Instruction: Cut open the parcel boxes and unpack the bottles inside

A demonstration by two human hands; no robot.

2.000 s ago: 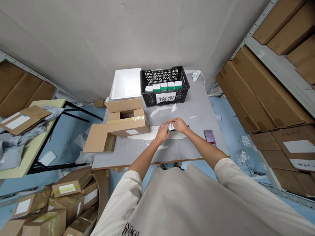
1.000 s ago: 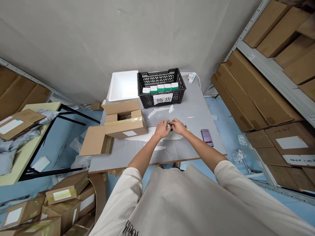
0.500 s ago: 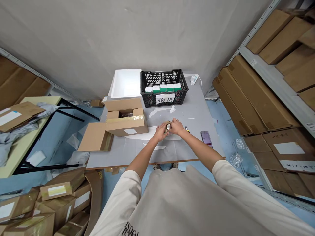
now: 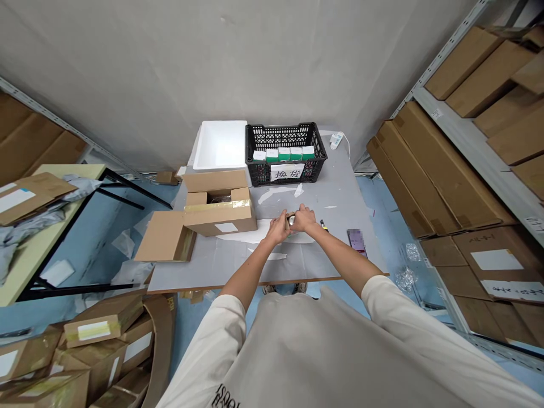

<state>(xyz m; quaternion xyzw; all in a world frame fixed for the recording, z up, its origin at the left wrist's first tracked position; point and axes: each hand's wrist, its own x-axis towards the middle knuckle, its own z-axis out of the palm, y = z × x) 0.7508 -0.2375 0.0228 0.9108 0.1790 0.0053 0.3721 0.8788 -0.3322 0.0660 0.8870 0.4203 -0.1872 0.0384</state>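
Note:
My left hand [image 4: 277,228] and my right hand [image 4: 305,219] meet above the grey table [image 4: 212,272], both closed around a small object [image 4: 290,221]. The fingers hide most of it, and only a tan edge shows, so I cannot tell exactly what it is. Nearest to my right hand lies a small pen-like tool with a yellow end [image 4: 323,226]. Farther right sits a phone [image 4: 357,242] with a blurred screen. Left of my hands stands an open cardboard box [image 4: 221,216], sealed with yellow-tinted tape along its side.
At the table's back stand a white foam box [image 4: 220,146] and a black plastic crate [image 4: 260,177]. The crate holds several green-and-white cartons [image 4: 283,154]. A power strip [image 4: 335,139] lies behind it. Cardboard boxes fill the shelves [image 4: 450,170] on the right and the floor at lower left.
My hands have drawn closer and turned the small object, so a tan edge shows instead of white and green. The view has shifted slightly.

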